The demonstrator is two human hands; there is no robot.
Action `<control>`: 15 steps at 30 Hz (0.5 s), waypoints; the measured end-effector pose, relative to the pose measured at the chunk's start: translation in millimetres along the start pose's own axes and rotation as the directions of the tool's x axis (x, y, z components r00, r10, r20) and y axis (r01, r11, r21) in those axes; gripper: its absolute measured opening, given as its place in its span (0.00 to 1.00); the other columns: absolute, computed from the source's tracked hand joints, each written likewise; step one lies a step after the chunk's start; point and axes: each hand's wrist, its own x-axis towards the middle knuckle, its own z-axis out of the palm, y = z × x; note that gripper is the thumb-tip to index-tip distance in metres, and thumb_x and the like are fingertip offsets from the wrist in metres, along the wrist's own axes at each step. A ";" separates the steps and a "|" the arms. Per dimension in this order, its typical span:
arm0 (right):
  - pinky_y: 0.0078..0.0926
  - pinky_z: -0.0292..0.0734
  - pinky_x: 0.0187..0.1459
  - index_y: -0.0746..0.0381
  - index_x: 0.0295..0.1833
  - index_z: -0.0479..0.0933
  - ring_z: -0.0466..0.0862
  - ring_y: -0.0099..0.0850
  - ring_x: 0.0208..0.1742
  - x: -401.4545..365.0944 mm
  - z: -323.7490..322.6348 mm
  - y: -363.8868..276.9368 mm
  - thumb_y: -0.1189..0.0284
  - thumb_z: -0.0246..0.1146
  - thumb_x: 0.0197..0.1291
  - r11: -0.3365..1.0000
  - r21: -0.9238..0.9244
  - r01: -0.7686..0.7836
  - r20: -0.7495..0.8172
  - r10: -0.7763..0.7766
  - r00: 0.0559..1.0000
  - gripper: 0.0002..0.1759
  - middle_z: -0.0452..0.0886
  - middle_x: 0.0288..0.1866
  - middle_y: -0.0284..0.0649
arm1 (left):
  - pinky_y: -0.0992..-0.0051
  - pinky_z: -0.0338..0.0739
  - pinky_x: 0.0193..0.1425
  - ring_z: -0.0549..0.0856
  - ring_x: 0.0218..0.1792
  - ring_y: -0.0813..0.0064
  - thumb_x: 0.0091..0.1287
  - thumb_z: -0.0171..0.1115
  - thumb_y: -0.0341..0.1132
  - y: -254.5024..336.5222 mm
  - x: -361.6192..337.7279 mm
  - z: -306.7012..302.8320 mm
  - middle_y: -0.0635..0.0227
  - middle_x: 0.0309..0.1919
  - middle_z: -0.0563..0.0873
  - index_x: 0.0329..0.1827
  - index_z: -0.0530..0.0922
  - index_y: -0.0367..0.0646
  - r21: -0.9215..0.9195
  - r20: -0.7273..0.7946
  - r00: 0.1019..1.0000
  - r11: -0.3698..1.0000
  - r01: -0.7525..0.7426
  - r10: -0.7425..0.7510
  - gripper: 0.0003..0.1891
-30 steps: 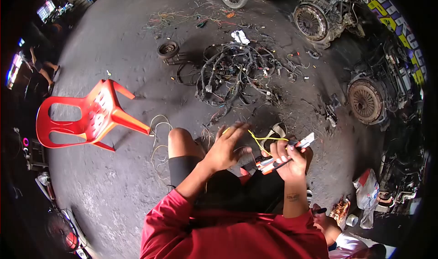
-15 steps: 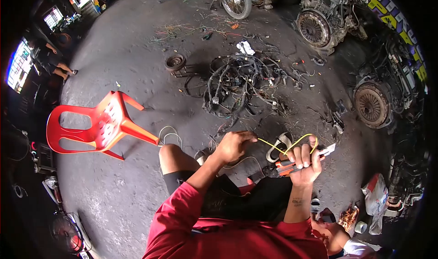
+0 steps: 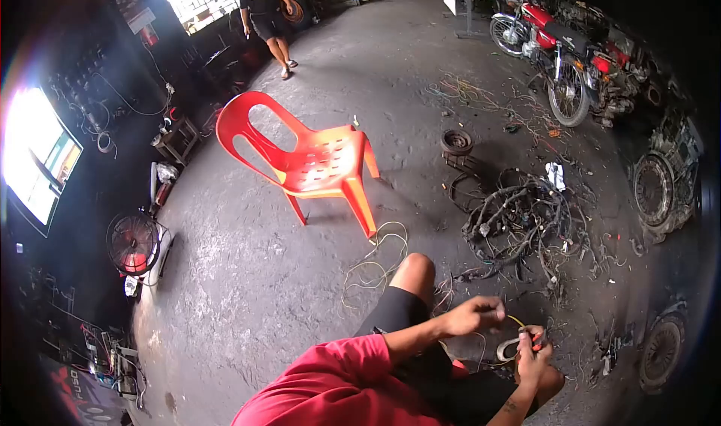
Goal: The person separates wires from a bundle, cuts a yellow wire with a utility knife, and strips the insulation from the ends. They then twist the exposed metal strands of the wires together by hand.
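My left hand is closed, its fingertips slightly blurred, at one end of a short stretch of yellow wire. From there the wire runs to my right hand, which is wrapped around a red-orange and black handled tool. Most of the tool is hidden by the fingers, so its exact kind does not show. Just below and left of that hand, a pale ring-shaped roll lies near my knee. Both hands are over my lap, close together.
An orange plastic chair stands ahead to the left, with loose pale wire by its leg. A tangled wiring harness lies on the floor, near a rusty round part. Further off are a person and a red motorcycle.
My view has swung left, bringing the chair, fan and window further in. My left hand has come nearer my right, and the visible wire between them is shorter. The tool stays in my right hand.
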 end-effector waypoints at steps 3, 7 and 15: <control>0.17 0.63 0.23 0.65 0.41 0.75 0.67 0.17 0.21 -1.1 -7.7 34.1 0.77 0.60 0.62 0.995 -0.098 0.021 -0.013 -0.022 1.000 0.04 0.70 0.23 0.29 | 0.74 0.73 0.35 0.75 0.31 0.82 0.72 0.55 0.40 15.3 -14.0 -10.7 0.74 0.27 0.77 0.38 0.76 0.39 0.098 -0.086 0.980 0.977 0.188 -0.180 0.12; 0.20 0.63 0.22 0.65 0.41 0.76 0.69 0.18 0.22 -2.5 -2.0 20.9 0.78 0.58 0.62 0.983 0.129 -0.130 -0.034 0.135 0.990 0.04 0.71 0.23 0.31 | 0.74 0.74 0.39 0.79 0.33 0.79 0.69 0.56 0.36 13.2 -20.2 -31.7 0.67 0.28 0.82 0.41 0.80 0.36 0.514 -0.051 0.997 0.858 -0.019 0.053 0.11; 0.21 0.74 0.31 0.66 0.37 0.72 0.74 0.25 0.22 -2.7 5.3 23.2 0.83 0.52 0.53 0.951 0.264 -0.163 -0.196 0.218 0.956 0.06 0.80 0.39 0.47 | 0.70 0.77 0.43 0.84 0.37 0.69 0.66 0.58 0.36 -9.1 -28.7 -44.1 0.60 0.34 0.85 0.45 0.81 0.38 0.623 -0.105 0.990 0.782 -0.009 0.095 0.12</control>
